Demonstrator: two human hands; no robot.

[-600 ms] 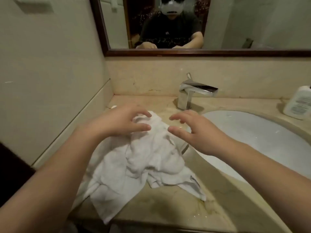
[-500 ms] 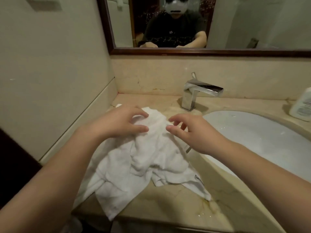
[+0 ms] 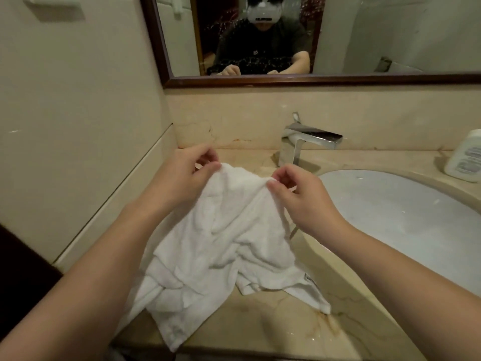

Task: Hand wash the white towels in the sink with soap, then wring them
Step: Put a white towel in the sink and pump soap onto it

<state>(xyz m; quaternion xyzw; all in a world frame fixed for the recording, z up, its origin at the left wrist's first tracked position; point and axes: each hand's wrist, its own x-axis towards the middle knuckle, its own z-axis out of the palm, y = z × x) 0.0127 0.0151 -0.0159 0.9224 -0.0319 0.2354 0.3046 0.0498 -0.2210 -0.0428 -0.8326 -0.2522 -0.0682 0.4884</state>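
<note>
Towels lie crumpled on the table, left of the sink, draping over its front edge. Left hand and right hand each pinch the far edge.

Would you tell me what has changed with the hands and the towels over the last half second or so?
Both hands closed on the towels: the left hand now pinches the far edge of the white towels, and the right hand pinches it too, having hovered open before. The towels remain heaped on the counter beside the sink; the faucet is untouched.
</note>
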